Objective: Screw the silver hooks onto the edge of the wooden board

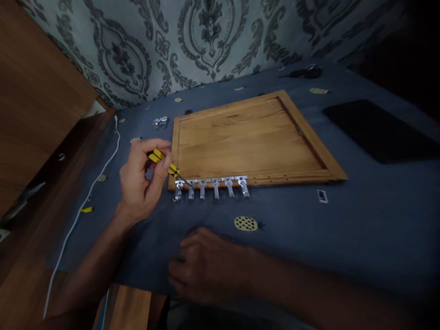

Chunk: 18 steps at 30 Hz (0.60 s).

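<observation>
While the left hand (139, 181) is clamping the screwdriver (173, 171), its tip is sitting at the second hinge (191, 191) from left, on the panel (237, 140). The right hand (206, 266) is resting curled, can't tell if it's empty. Driver's looking light, stiff; chunky handle (156, 156) is probably offering the best hold.

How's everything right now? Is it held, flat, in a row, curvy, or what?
Left hand: gripping the screwdriver.
Screwdriver: slanted, tip at the second hinge from the left.
Right hand: curled, palm hidden.
Panel: lying flat.
Hinges: six in a row along the panel's near edge; tightness unclear.
Cable: loosely curved.
Black slab: flat.
</observation>
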### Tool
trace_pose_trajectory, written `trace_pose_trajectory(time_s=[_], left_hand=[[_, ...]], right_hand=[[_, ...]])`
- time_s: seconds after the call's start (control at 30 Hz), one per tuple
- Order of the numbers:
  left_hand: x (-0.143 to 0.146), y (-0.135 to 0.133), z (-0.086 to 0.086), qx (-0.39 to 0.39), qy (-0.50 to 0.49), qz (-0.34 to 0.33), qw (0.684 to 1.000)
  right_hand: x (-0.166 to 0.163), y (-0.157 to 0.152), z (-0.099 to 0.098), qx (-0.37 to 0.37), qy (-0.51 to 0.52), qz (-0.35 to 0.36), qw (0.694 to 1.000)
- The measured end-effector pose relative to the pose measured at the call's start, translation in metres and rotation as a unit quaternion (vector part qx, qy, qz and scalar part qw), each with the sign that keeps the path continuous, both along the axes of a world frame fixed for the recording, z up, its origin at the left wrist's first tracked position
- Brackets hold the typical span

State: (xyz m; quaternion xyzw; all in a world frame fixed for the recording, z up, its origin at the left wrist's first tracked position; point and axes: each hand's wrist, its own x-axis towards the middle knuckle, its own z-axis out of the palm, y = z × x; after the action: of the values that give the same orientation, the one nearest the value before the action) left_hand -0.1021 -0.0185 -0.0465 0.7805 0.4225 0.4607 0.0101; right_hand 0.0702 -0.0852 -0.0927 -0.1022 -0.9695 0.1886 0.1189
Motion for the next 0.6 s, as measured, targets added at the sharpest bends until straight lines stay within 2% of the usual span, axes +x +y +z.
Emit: trace_pose_trajectory(time_s=[0.13, 0.37, 0.6], left_hand=[[0.0007, -0.0004, -0.0004, -0.007, 0.003, 0.001, 1.000], [-0.0019, -0.0004, 0.0000, 0.031, 0.055, -0.007, 0.998], [0.0016, -0.0006, 0.0044, 0.043, 0.075, -0.006, 0.996]], right_hand=[[-0.0001, -0.0016, -0.0029, 0.004, 0.015, -0.010, 1.000], [-0.0003, -0.0034, -0.0076, 0.012, 0.050, -0.017, 0.999], [-0.0004, -0.0004, -0.0006, 0.008, 0.004, -0.003, 1.000]])
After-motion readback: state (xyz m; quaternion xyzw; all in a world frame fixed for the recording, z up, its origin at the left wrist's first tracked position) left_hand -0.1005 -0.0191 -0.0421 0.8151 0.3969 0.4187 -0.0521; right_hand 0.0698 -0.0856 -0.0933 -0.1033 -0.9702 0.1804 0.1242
